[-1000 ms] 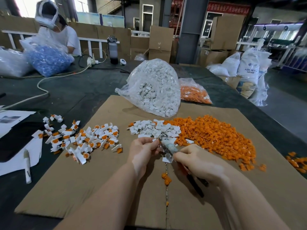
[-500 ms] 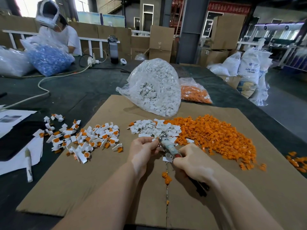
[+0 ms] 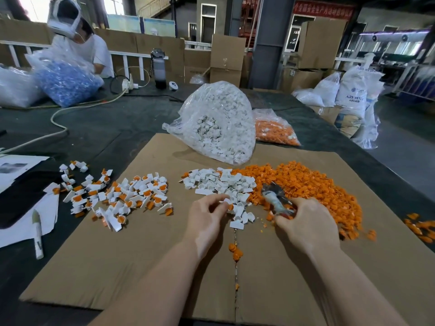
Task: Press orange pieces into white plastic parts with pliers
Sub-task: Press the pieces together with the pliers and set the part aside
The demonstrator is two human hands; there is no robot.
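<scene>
Left hand | we are pinching a white part at the white pile's near edge | right hand gripping pliers, nose pointing up-left, just right of the part | left hand nearer.

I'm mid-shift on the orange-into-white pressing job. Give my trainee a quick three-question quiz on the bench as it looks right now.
1. True or false: the pliers are in the right hand.
2. Which heap lies furthest to the person's left on the cardboard sheet?
A. loose orange pieces
B. empty white parts
C. white parts with orange already in them
3. Fill in: the fingers of the left hand are at the near edge of the heap of ____ parts.

Key: 1 true; 2 C; 3 white.
</scene>
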